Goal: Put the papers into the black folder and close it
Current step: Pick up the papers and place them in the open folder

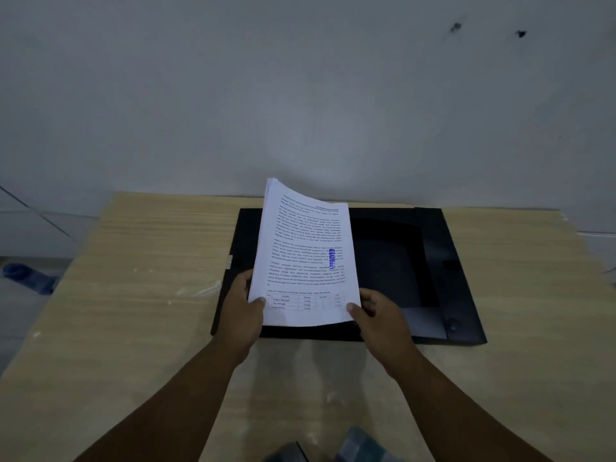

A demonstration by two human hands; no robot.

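Two hands grip one stack of papers (305, 258) by its near corners: left hand (241, 306), right hand (380, 315). Beneath lies one black folder (433, 261), open on the wooden desk (150, 261), the lifted papers hiding its middle.

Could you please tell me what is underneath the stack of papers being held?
The open black folder lies on the table beneath the papers. Its middle is covered by them.

Head view, facing down-forward, close over table (133, 261)
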